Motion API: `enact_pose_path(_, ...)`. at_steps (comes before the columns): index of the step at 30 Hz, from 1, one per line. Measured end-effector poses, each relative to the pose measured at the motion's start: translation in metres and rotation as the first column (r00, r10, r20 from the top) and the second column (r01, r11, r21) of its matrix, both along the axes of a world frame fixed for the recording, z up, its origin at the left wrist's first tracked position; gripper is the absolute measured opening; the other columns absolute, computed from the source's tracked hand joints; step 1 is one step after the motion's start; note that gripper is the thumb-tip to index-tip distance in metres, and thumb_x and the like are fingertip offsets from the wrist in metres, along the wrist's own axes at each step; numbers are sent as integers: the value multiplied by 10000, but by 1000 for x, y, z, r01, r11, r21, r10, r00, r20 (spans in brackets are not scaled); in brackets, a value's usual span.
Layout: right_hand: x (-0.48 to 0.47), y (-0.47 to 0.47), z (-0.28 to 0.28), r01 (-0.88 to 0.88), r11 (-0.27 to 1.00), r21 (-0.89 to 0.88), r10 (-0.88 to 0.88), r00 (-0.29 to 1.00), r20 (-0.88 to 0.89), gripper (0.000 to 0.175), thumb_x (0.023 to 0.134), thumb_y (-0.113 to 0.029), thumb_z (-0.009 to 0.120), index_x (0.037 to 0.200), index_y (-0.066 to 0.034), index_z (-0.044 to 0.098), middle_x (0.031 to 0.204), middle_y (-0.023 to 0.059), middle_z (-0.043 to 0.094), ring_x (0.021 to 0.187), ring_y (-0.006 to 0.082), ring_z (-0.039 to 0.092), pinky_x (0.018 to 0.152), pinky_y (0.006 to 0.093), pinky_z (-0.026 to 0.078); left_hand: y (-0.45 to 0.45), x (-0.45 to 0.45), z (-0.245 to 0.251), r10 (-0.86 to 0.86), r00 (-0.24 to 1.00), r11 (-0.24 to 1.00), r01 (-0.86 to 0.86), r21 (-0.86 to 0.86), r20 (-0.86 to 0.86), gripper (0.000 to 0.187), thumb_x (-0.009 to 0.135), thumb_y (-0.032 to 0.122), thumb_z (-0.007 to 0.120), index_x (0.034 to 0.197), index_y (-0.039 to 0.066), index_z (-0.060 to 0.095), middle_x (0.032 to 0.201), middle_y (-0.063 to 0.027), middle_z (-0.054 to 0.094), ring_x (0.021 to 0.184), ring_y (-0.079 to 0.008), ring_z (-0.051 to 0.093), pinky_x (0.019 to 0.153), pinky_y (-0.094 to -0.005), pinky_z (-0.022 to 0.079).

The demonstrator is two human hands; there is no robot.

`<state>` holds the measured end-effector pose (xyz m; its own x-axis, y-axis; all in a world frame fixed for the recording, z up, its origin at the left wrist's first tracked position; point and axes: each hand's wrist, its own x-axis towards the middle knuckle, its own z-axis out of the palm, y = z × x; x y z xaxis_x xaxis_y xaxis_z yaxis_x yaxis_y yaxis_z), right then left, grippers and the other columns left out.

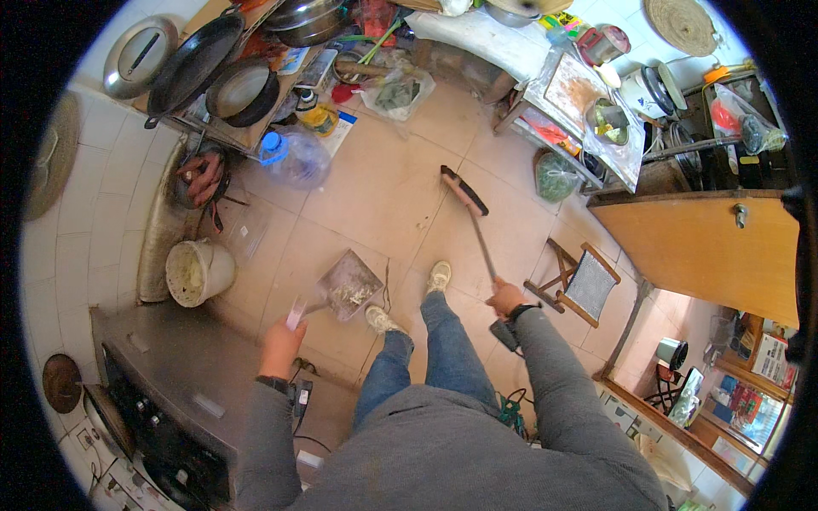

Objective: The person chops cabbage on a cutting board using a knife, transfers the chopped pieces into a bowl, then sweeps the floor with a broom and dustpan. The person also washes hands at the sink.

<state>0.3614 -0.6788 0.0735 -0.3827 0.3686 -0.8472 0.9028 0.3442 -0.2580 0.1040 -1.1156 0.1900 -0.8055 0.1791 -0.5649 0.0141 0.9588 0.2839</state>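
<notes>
My left hand (281, 345) is closed round the pale handle of a dustpan (351, 285), whose pan holds light-coloured debris and is beside my left shoe. My right hand (508, 298) grips the thin handle of a broom (464, 190). The broom's dark-bristled head is out in front of me over the tiled floor, and its handle slants back to my hand. A few small specks show on the tiles between the dustpan and the broom head.
A white bucket (220, 273) stands at the left, near a large clear plastic bottle (295, 160) with a blue cap. To the right are a folding stool (589, 285), a bag of greens (556, 176) and a wooden door (703, 236). Shelves of pans and a metal-topped table edge the floor.
</notes>
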Motion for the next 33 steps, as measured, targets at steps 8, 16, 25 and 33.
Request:
enact_pose_path(8,20,-112,96,106,882,-460,-28,984,173,664,813,-174,619,1414,-145,339,710,54,574,559,134,516,505,278,448,1,-7,-7,-13,999,1000,14,18,-43,431,778,377,651,992,3,633,888,-233,645,831,-406,617,712,-455,490)
enact_pose_path(16,-30,-87,131,-102,970,-219,76,989,-125,624,778,-117,647,1358,-125,417,645,86,589,452,153,526,423,304,446,-69,7,13,138,990,984,-136,112,-13,408,770,325,678,1023,8,638,872,-211,656,815,-351,643,717,-405,488)
enact_pose_path(25,-211,-109,0,-624,747,231,652,755,-67,321,827,-137,446,1093,-6,568,933,237,637,907,364,619,776,442,502,-158,26,-12,498,859,866,-484,125,-118,416,759,348,697,939,-23,640,769,-166,664,691,-282,645,631,-382,492)
enact_pose_path(33,-176,-112,53,-480,877,-33,465,863,-197,472,829,-132,537,1292,-87,454,704,134,601,528,206,578,448,356,465,-177,49,3,691,723,697,-658,286,-21,355,767,288,710,933,-19,648,648,-102,615,540,-161,579,519,-332,464)
